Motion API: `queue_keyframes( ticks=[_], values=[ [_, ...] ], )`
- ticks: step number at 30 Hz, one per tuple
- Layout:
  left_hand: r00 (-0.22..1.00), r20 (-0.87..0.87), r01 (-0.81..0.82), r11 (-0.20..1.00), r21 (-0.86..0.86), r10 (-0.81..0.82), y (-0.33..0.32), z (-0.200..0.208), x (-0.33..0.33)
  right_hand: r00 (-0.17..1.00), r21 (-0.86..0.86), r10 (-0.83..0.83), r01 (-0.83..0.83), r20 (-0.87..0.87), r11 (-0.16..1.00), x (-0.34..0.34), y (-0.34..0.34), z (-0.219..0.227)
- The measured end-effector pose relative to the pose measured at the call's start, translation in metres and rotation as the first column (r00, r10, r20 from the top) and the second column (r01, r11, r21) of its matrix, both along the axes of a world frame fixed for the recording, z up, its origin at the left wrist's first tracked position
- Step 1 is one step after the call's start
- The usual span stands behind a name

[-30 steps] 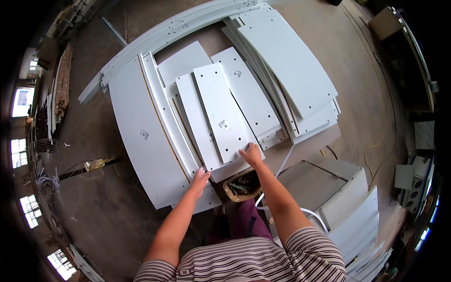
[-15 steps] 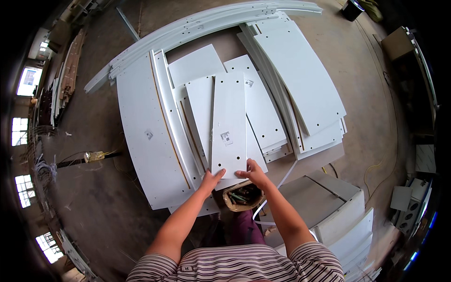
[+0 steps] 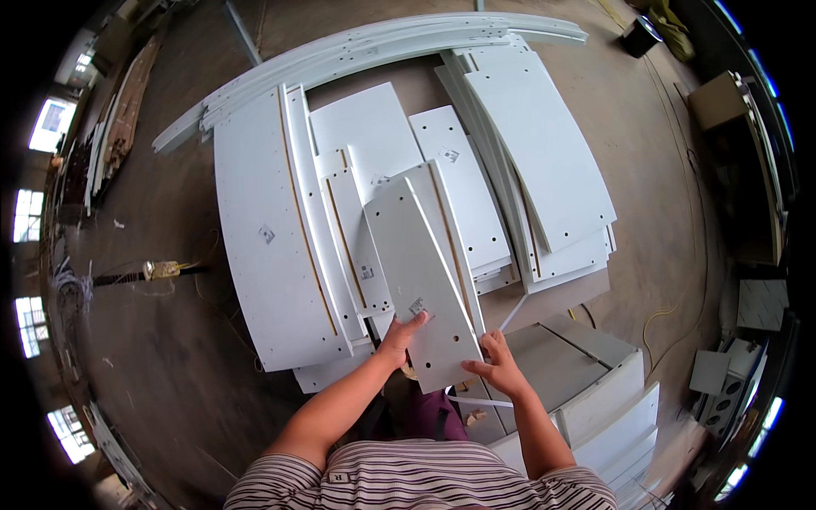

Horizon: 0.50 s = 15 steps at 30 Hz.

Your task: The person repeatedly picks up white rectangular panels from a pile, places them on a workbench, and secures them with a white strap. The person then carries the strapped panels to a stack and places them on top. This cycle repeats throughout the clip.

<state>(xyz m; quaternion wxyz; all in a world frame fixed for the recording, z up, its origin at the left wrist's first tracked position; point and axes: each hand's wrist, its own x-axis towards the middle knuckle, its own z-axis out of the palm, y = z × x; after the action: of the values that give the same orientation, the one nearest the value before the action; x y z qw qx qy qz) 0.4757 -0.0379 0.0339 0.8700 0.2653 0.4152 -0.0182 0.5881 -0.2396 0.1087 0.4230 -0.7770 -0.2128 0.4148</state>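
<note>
Here, left hand [image 3: 401, 342] and right hand [image 3: 500, 365], closed, hold a white board [image 3: 421, 272] near stacked panels [image 3: 544, 153]

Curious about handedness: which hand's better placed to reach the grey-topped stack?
Likely the right hand, nearer the grey-topped stack; the left hand holds the opposite side of the white panel.

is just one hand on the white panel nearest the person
No, the left hand holds the white panel at its left edge and the right hand at its lower right edge.
</note>
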Motion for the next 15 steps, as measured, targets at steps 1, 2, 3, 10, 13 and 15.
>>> queue_keyframes(
  ticks=[1,2,3,10,13,15],
  values=[
    [1.000,0.017,0.001,0.999,0.042,-0.002,-0.002,0.005,0.000,1.000,-0.026,0.003,-0.002,0.029,1.000,-0.005,-0.005,0.000],
    [0.999,0.029,-0.025,0.996,0.085,0.023,-0.005,0.009,0.000,0.998,-0.051,0.008,-0.005,0.059,0.999,-0.010,-0.009,0.001],
    [1.000,0.023,0.003,0.988,0.152,-0.007,-0.004,0.014,-0.001,0.996,-0.071,0.013,-0.007,0.087,0.997,-0.016,-0.010,0.001],
    [0.997,-0.001,0.067,0.925,0.374,-0.072,0.008,0.031,-0.018,0.801,0.091,-0.395,0.481,-0.450,0.872,-0.060,0.003,0.014],
    [0.995,-0.044,0.099,0.894,0.437,-0.088,0.009,0.032,-0.029,0.692,0.061,-0.322,0.467,-0.646,0.882,-0.056,0.010,0.010],
    [0.996,-0.035,0.088,0.867,0.490,-0.081,0.005,0.036,-0.031,0.660,0.120,-0.201,0.407,-0.724,0.905,-0.057,0.013,-0.008]
  ],
)
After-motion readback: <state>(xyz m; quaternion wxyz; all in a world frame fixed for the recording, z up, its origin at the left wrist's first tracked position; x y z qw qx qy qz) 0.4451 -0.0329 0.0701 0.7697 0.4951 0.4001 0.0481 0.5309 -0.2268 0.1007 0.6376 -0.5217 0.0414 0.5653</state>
